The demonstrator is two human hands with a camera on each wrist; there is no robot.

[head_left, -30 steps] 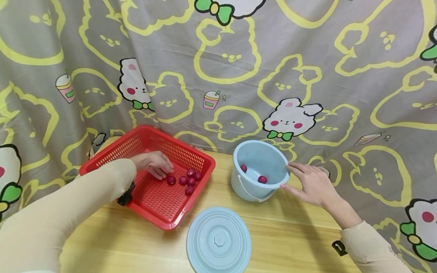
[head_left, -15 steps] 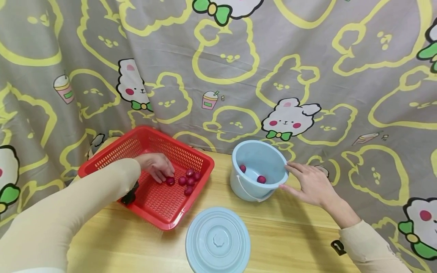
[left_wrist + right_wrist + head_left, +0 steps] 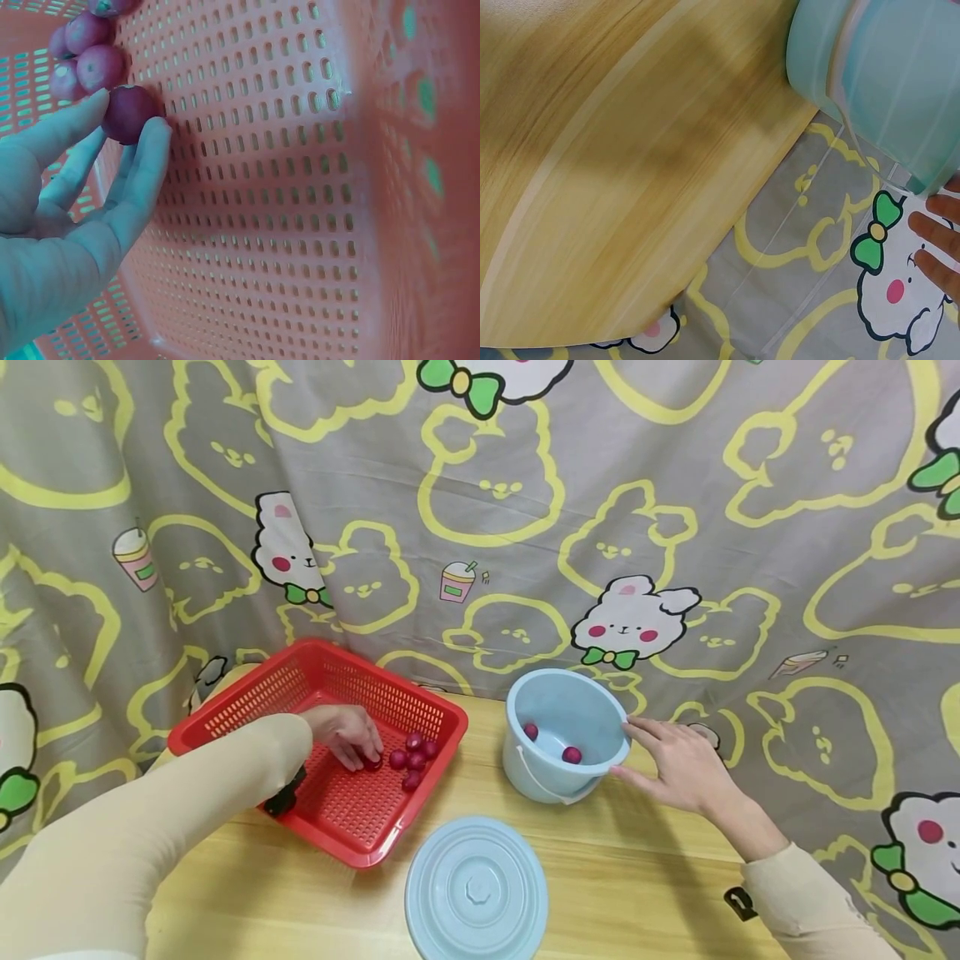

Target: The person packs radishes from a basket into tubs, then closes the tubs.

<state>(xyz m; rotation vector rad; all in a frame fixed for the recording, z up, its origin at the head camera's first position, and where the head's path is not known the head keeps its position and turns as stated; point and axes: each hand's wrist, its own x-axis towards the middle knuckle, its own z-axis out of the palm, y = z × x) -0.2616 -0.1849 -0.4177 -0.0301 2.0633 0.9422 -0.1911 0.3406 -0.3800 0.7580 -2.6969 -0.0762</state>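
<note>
Fingers of the person's left hand [image 3: 348,737] now pinch 1 round, dark red, fruit-like ball [image 3: 131,114], whereas 1.0 s ago they are just beside it; the other things keep their places. Behind everything hangs a grey cloth curtain [image 3: 375,485] printed with yellow outlines and white rabbit-like faces. Before it is a light, wood-grained counter [image 3: 622,877]. On its left side sits a red, rectangular, perforated plastic basket [image 3: 363,810]; to the right stands a light blue, round plastic bucket [image 3: 577,714], upright. Nearer the wearer, a light blue, round plastic lid [image 3: 477,889] lies flat, apart from both. Right hand [image 3: 678,764]: its grip is loose, fingers extended, fingertips against the bucket's right rim. The left grip holds its ball between thumb and fingertips, low inside the basket; whether the ball touches the basket's floor, I cannot tell. Near the basket's right wall, 5 more balls [image 3: 416,762] cluster. Inside the bucket, 2 similar balls [image 3: 572,755] lie apart.
</note>
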